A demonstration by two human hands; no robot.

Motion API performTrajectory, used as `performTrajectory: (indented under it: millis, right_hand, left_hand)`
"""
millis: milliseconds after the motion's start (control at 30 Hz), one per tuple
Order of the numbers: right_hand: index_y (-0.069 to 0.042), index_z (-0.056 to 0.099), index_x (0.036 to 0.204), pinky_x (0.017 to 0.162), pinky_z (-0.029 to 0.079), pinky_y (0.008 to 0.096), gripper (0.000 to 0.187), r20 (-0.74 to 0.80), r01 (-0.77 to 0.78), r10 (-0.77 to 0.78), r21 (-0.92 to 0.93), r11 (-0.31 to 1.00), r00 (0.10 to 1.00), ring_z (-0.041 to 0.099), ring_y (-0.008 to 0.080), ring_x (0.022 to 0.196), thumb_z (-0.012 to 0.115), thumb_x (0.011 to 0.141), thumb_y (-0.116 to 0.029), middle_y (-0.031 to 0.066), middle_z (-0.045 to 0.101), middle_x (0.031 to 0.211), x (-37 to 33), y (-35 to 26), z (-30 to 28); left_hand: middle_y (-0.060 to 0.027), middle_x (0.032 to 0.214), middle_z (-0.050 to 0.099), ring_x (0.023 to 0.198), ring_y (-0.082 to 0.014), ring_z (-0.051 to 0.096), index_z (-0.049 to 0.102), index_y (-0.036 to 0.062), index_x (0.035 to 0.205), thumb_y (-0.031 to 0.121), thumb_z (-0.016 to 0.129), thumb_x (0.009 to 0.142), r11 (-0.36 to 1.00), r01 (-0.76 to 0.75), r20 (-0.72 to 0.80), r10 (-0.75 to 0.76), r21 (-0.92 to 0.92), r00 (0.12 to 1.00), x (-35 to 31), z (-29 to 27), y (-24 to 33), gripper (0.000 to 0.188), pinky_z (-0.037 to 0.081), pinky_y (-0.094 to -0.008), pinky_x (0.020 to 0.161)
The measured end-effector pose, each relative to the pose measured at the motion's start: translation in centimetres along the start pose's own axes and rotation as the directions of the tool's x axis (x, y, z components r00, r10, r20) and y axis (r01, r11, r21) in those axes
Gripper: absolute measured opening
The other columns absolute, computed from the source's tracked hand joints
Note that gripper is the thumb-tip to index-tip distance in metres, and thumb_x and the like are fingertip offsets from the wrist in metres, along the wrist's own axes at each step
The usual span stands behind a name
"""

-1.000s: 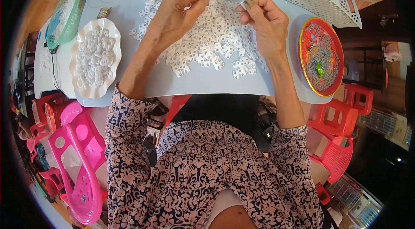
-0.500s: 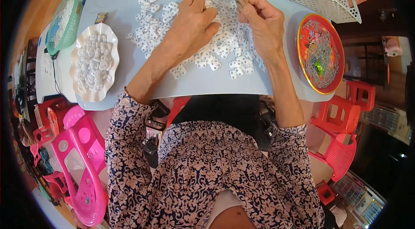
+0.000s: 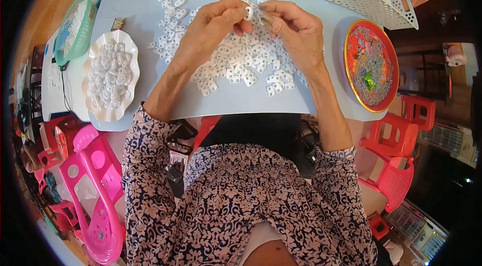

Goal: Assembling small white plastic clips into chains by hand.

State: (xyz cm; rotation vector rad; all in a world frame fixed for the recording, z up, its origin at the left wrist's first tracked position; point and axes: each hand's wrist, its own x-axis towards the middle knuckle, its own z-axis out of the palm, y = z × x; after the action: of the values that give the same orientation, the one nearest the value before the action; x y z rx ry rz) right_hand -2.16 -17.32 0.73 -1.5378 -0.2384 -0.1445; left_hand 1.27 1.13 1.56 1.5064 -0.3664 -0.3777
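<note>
A smooth, pale blue-grey desk carries a loose pile of small white pieces, flat, round-ended and pierced with holes. Over the far part of the pile, the left hand pinches one white piece between thumb and finger. That piece stands on edge, its long axis running roughly up and down the view; its finer shape is too small to tell. The right hand is just beside it, also over the pile, thumb and forefinger narrowly apart; whether it grips anything, I cannot tell. Left of the pile is a glossy white dish with a wavy rim, filled with similar pieces, its length running near to far. Right of the pile, a red, gold-edged oval tray holds thin grey bits, lying in many directions.
</note>
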Motion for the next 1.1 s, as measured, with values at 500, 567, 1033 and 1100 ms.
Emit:
performTrajectory:
  millis: [500, 567, 1033, 1100]
  right_hand:
    - [-0.001, 0.061, 0.106, 0.059, 0.046, 0.0185, 0.026, 0.096, -0.037, 0.041, -0.043, 0.998, 0.994, 0.053, 0.0035, 0.065, 0.06, 0.08, 0.002, -0.0001, 0.06, 0.076, -0.1, 0.4, 0.5]
    - [-0.001, 0.061, 0.106, 0.059, 0.045, 0.0184, 0.026, 0.081, -0.037, 0.041, -0.05, 0.998, 0.996, 0.053, 0.0037, 0.065, 0.06, 0.08, 0.003, -0.0006, 0.059, 0.075, -0.2, 0.3, 0.5]
    - [0.0, 0.06, 0.108, 0.059, 0.044, 0.0189, 0.028, 0.06, -0.035, 0.04, -0.085, 0.996, 0.997, 0.052, 0.004, 0.064, 0.059, 0.08, 0.002, -0.0008, 0.058, 0.074, -0.3, -0.2, 0.8]
    - [0.0, 0.06, 0.108, 0.059, 0.045, 0.0191, 0.028, 0.057, -0.038, 0.042, -0.066, 0.997, 0.998, 0.052, 0.004, 0.064, 0.059, 0.08, 0.002, -0.0007, 0.058, 0.074, -0.3, -0.2, 0.9]
  left_hand:
    - [0.0005, 0.07, 0.058, 0.068, -0.0062, 0.052, 0.065, 0.0033, 0.09, 0.02, 0.053, 0.09, 0.988, 0.04, 0.013, -0.042, 0.148, 0.999, -0.2, -0.4, 0.2, 0.021, 0.041, -0.0223, 0.064]
    - [0.0001, 0.071, 0.059, 0.069, -0.0066, 0.053, 0.065, 0.0029, 0.091, 0.019, 0.054, 0.09, 0.991, -0.01, -0.027, 0.013, 0.136, 1.0, -0.1, -0.4, 0.0, 0.019, 0.043, -0.0227, 0.065]
    - [-0.0008, 0.071, 0.059, 0.07, -0.0078, 0.054, 0.062, 0.0013, 0.088, 0.017, 0.053, 0.092, 0.974, -0.121, -0.025, 0.128, 0.192, 0.991, -0.2, 0.1, -0.1, 0.018, 0.044, -0.0233, 0.065]
    - [-0.0007, 0.071, 0.059, 0.069, -0.0077, 0.054, 0.062, 0.0013, 0.088, 0.017, 0.054, 0.092, 0.967, -0.121, -0.043, 0.133, 0.223, 0.99, -0.1, 0.2, -0.2, 0.019, 0.044, -0.0231, 0.065]
